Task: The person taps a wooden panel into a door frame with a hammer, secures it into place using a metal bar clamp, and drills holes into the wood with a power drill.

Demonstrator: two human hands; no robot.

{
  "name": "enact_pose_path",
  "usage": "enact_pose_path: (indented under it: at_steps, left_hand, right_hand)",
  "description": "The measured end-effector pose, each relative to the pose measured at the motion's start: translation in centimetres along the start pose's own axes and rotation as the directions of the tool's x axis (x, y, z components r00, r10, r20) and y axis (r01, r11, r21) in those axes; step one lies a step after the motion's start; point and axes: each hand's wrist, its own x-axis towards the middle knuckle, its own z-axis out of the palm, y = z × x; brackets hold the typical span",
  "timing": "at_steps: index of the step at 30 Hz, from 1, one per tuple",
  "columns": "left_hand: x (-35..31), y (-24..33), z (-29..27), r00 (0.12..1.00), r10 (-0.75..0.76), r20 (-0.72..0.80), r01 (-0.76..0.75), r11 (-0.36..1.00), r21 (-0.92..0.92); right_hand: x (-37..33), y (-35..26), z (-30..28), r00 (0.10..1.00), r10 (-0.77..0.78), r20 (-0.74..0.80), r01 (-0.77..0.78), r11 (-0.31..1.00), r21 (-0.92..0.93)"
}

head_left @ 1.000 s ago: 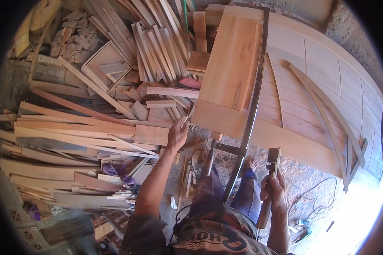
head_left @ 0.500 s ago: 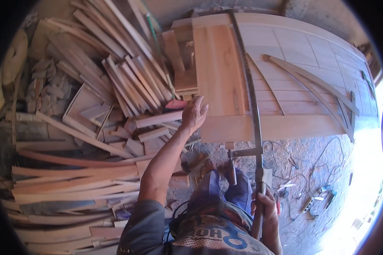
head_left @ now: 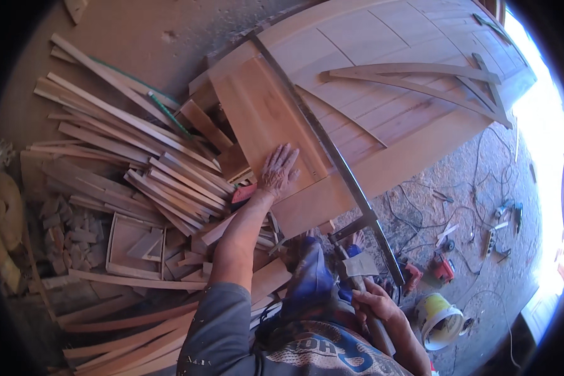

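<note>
My left hand (head_left: 279,173) lies open, palm down with fingers spread, on the near end of a reddish-brown wooden board (head_left: 263,113). The board lies along the left part of a large panelled wooden piece, like a door (head_left: 363,56). A long metal bar clamp (head_left: 319,135) spans it just right of the board, its jaw arm and screw handle at the near edge. My right hand (head_left: 382,304) is closed round the wooden handle of a tool with a broad grey head (head_left: 361,267), a hammer or hatchet; I cannot tell which. That head is close beside the clamp's screw.
Piled wood strips (head_left: 163,182) and offcuts fill the left side. A triangular wooden brace (head_left: 413,78) and a thin strip (head_left: 341,116) lie on the panelled piece. On the floor at right are cables, red power tools (head_left: 443,269) and a white-and-yellow bucket (head_left: 438,319).
My left hand has come down from the air onto the board. The view has turned, bringing the bucket in. My right hand still grips the tool, whose head is now nearer the clamp's screw.
</note>
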Motion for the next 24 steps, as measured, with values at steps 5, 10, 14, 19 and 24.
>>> enact_pose_path:
  at_steps: [5, 10, 14, 19, 24]
  left_hand:
    - [0.4, -0.7, 1.5, 0.999, 0.04, -0.026, -0.04, 0.999, 0.011]
    - [0.4, -1.1, 1.3, 0.997, 0.07, -0.029, -0.07, 0.997, 0.013]
    - [0.8, -1.2, 1.4, 0.989, 0.123, -0.079, -0.12, 0.992, 0.035]
    - [3.1, -4.3, 2.0, 0.941, 0.295, -0.168, -0.319, 0.936, -0.145]
    - [5.8, -4.2, 0.8, 0.983, 0.136, -0.127, -0.147, 0.985, -0.086]
  right_hand:
    - [1.9, 0.6, 2.7, 1.0, 0.029, 0.004, -0.029, 0.996, 0.086]
    - [4.9, 1.1, 6.4, 1.0, 0.03, 0.002, -0.03, 0.995, 0.091]
    - [7.9, 1.9, 8.8, 0.994, 0.028, -0.104, -0.003, 0.972, 0.233]
    - [11.9, 4.6, 10.3, 0.967, 0.016, -0.255, 0.111, 0.873, 0.475]
    - [16.0, 4.9, 11.9, 0.863, 0.052, -0.502, 0.33, 0.695, 0.638]
